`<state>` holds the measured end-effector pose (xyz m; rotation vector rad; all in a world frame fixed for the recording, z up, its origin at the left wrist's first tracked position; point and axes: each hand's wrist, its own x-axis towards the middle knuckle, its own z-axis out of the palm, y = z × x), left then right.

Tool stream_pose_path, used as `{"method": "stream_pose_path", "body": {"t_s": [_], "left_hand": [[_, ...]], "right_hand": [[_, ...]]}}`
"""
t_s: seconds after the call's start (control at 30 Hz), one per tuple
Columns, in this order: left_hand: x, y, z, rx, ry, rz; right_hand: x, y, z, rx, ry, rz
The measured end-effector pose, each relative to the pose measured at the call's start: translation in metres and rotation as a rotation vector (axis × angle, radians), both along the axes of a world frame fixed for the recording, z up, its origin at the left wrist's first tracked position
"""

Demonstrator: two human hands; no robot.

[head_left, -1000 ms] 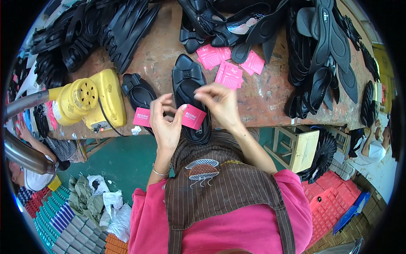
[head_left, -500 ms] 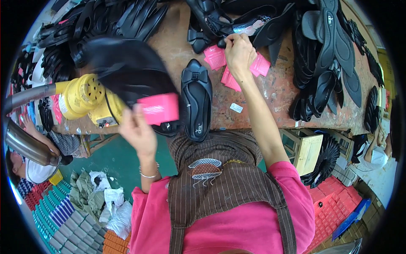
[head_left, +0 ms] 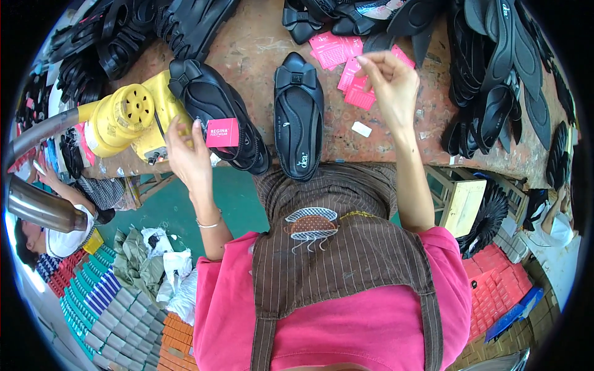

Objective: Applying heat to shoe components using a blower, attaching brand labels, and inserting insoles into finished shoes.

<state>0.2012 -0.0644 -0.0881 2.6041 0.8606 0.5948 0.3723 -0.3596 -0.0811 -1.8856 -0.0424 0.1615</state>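
At the left, the yellow machine (head_left: 127, 117) sits on the workbench (head_left: 247, 55). Just beside it the left hand (head_left: 189, 154) grips a black tagged shoe (head_left: 219, 111), its long axis running diagonally, bow end up-left, pink tag (head_left: 222, 132) by the fingers. A second black shoe (head_left: 299, 117) lies lengthwise, bow pointing away. The right hand (head_left: 390, 89) seems to pinch a pink label (head_left: 359, 97), fingers together.

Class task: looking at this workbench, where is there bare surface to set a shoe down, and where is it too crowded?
Bare bench lies between the tagged shoe and the bow shoe. A smaller patch lies below the right hand. The pink tags and the sole stacks crowd the top and right.
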Motion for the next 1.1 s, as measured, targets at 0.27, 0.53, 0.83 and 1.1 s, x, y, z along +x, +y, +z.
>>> {"method": "stream_pose_path", "body": {"t_s": [0.27,0.53,0.83,1.1], "left_hand": [[0.016,-0.112,0.003,-0.254,0.204,-0.451],[0.023,-0.114,-0.019,-0.236,0.208,-0.414],[0.023,-0.114,-0.022,-0.196,0.217,-0.387],[0.023,-0.115,-0.022,-0.178,0.222,-0.399]], "right_hand": [[-0.078,0.036,-0.03,-0.315,-0.208,0.41],[-0.06,0.05,-0.053,-0.464,-0.328,0.643],[-0.055,0.055,-0.052,-0.497,-0.329,0.668],[-0.057,0.061,-0.055,-0.51,-0.399,0.701]]}}
